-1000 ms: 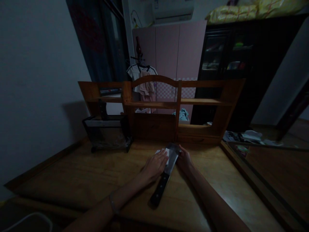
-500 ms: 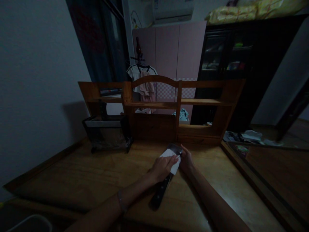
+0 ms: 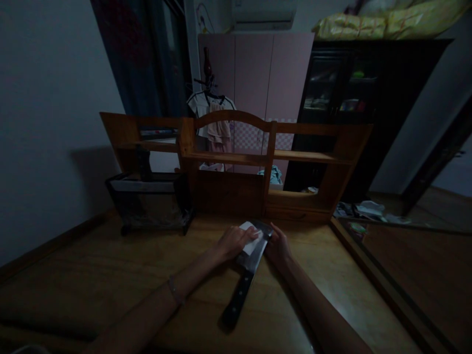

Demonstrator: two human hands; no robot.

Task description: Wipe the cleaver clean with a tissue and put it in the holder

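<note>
A cleaver (image 3: 254,258) with a black handle (image 3: 236,300) lies flat on the wooden desk (image 3: 110,275), its blade pointing away from me. My left hand (image 3: 232,242) presses a white folded tissue (image 3: 250,238) onto the far part of the blade, fingers curled over it. My right hand (image 3: 278,248) rests against the blade's right edge near its tip, fingers bent and holding the blade steady.
A wooden shelf unit (image 3: 236,162) stands along the desk's back edge. A black mesh organiser (image 3: 147,201) sits at the back left. A second desk surface (image 3: 416,265) adjoins on the right. Wardrobes and hanging clothes stand behind.
My left hand with the tissue slid back up the blade toward its far end, uncovering the blade near the handle. The camera shifted slightly; the right hand stayed at the blade.
</note>
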